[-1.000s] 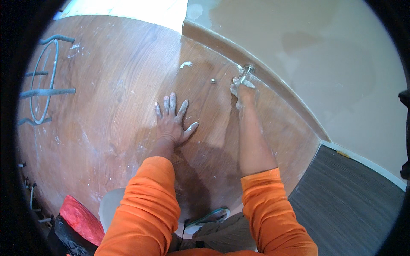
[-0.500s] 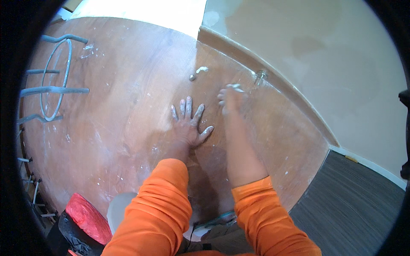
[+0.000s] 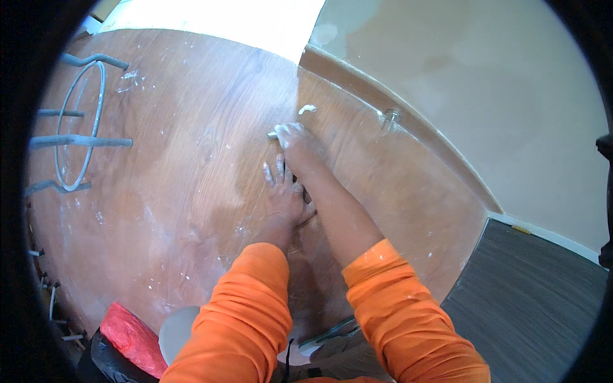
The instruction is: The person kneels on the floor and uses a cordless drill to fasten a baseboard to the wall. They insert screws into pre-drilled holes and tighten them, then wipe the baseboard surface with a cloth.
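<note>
The white-dusted left hand (image 3: 285, 202) is being rested on the brown wood-grain floor (image 3: 179, 159), visible fingers apart; the white-smeared right hand (image 3: 295, 142) is being held ahead, fingers curled, grip undeterminable, near a curved white scrap (image 3: 308, 108)

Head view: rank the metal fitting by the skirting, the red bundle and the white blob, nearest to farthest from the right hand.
From the right hand:
1. White blob: on the floor, just beyond the hand.
2. Metal fitting: off to the right, by the skirting.
3. Red bundle: far down at the lower left.
</note>
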Tool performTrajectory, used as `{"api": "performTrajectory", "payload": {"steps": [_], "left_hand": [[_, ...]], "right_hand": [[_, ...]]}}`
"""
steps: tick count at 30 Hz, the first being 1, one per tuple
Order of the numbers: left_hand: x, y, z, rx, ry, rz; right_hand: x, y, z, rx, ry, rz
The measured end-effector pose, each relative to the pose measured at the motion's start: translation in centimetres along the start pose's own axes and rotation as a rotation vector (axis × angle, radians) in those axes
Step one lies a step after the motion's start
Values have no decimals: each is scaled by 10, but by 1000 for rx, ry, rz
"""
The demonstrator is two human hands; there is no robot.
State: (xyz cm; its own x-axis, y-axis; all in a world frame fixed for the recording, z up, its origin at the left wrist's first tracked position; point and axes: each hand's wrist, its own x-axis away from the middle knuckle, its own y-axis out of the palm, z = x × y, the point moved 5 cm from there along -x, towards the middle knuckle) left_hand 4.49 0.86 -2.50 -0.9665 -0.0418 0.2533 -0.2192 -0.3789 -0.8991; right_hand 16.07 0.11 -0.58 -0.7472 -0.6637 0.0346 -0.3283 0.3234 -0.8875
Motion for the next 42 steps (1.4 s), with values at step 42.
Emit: {"api": "performTrajectory", "payload": {"steps": [42], "left_hand": [[4, 2, 80, 1656, -306, -507]], "right_hand": [[268, -24, 52, -1998, 828, 759]]}}
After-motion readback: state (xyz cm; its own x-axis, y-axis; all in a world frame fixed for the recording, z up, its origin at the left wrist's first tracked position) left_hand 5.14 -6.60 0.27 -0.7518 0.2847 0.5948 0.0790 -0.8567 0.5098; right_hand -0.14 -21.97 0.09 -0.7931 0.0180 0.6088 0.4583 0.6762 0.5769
